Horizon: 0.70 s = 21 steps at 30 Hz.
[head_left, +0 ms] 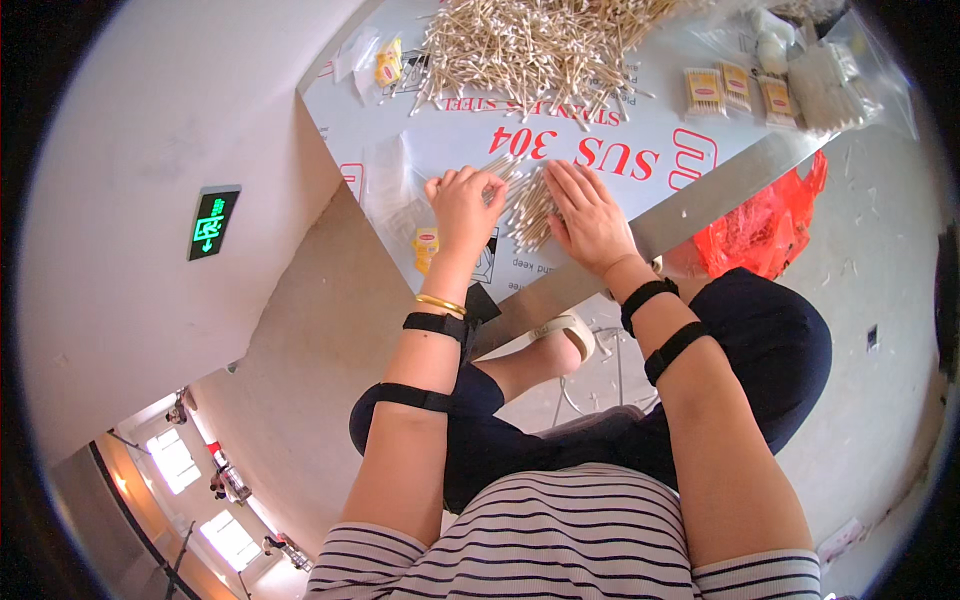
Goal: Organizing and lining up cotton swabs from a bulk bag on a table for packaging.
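Observation:
A small pile of wooden cotton swabs (530, 208) lies on the metal-topped table (450, 125) between my hands. My left hand (464, 208) is closed at the pile's left side, its thumb and forefinger curled into a ring. A few swabs stick out past its fingertips; their ends inside the hand are hidden. Flat along the right side of the pile lies my right hand (592, 218), fingers stretched out and touching the swabs. Farther back spreads a much larger heap of loose swabs (530, 50).
Packed swab packets (705, 92) and clear plastic bags (835, 85) sit at the back right. Yellow packets (427, 245) and clear bags (388, 175) lie left of my left hand. A red plastic bag (765, 225) hangs beyond the table's right edge. A wall (170, 130) stands left.

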Available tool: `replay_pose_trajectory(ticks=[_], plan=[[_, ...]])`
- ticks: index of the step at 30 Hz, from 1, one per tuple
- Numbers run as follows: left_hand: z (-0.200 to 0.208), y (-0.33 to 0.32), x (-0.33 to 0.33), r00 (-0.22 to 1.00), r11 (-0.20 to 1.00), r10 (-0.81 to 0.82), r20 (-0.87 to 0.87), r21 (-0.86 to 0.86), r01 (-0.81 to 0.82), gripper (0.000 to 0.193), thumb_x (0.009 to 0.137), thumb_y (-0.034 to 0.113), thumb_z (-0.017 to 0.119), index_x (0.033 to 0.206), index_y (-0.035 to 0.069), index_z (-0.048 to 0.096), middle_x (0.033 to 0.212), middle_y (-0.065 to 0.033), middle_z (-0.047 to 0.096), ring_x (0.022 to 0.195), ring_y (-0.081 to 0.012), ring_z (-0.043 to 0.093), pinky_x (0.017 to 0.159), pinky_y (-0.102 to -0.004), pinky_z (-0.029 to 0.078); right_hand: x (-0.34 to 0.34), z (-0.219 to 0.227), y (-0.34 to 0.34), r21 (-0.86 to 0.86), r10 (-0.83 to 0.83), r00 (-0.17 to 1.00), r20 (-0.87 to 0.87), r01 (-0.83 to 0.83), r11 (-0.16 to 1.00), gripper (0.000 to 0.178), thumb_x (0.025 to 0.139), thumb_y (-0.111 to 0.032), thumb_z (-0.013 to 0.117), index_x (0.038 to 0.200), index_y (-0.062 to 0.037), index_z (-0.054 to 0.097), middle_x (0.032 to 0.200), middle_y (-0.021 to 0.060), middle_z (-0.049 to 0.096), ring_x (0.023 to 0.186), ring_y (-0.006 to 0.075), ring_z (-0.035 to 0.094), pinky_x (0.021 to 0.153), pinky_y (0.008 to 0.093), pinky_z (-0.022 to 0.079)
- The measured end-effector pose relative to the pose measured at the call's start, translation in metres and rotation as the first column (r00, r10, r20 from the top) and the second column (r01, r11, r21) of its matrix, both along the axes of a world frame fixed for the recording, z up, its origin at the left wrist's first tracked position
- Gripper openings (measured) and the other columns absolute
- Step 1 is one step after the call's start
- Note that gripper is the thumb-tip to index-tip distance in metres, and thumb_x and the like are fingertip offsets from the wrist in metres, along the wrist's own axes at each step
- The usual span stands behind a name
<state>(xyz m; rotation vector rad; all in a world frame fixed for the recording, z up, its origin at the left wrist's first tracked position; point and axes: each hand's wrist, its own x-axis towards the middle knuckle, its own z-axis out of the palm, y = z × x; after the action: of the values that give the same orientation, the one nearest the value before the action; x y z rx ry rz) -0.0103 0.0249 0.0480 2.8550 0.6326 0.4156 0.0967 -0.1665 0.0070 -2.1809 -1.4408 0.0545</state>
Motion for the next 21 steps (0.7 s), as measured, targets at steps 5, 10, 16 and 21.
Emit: replay_pose_trajectory(ticks=[5, 10, 16, 21], plan=[[0.002, -0.005, -0.006, 0.999, 0.998, 0.004, -0.042, -0.056, -0.006, 0.006, 0.079, 0.019, 0.080, 0.080, 0.019, 0.074, 0.080, 0.0050, 0.069, 0.085, -0.0191, 0.062, 0.093, -0.0404, 0.035, 0.000, 0.000, 0.000, -0.007, 0.000, 1.000, 0.013, 0.000, 1.000, 0.064, 0.094, -0.030, 0.059, 0.149, 0.0009, 0.047, 0.157, 0.0124, 0.043, 0.148, 0.0267, 0.037, 0.126, 0.0432, 0.024], [0.000, -0.011, -0.010, 0.997, 0.996, 0.035, -0.062, -0.081, -0.040, 0.007, 0.079, 0.019, 0.080, 0.080, 0.019, 0.073, 0.080, 0.0050, 0.069, 0.085, -0.0190, 0.062, 0.092, -0.0407, 0.035, 0.000, 0.000, 0.000, -0.002, -0.007, 1.000, 0.023, 0.007, 1.000, 0.066, 0.093, -0.030, 0.060, 0.149, 0.0008, 0.046, 0.157, 0.0123, 0.043, 0.148, 0.0262, 0.038, 0.127, 0.0432, 0.024], [-0.006, -0.008, -0.006, 0.999, 0.996, 0.049, -0.023, -0.070, -0.051, 0.009, 0.079, 0.020, 0.080, 0.079, 0.020, 0.072, 0.078, 0.0054, 0.067, 0.084, -0.0191, 0.061, 0.091, -0.0412, 0.035, 0.000, 0.000, 0.001, 0.011, -0.008, 1.000, 0.023, 0.008, 1.000, 0.066, 0.093, -0.030, 0.060, 0.149, 0.0004, 0.046, 0.156, 0.0121, 0.044, 0.147, 0.0259, 0.038, 0.126, 0.0432, 0.025], [-0.001, -0.006, -0.002, 0.998, 0.993, 0.035, -0.047, -0.108, -0.040, 0.009, 0.079, 0.021, 0.080, 0.081, 0.021, 0.071, 0.079, 0.0054, 0.066, 0.085, -0.0187, 0.061, 0.091, -0.0412, 0.034, 0.001, -0.003, 0.000, 0.008, -0.009, 1.000, 0.028, 0.009, 1.000, 0.065, 0.093, -0.030, 0.060, 0.149, 0.0000, 0.047, 0.156, 0.0119, 0.045, 0.147, 0.0261, 0.038, 0.126, 0.0431, 0.025]])
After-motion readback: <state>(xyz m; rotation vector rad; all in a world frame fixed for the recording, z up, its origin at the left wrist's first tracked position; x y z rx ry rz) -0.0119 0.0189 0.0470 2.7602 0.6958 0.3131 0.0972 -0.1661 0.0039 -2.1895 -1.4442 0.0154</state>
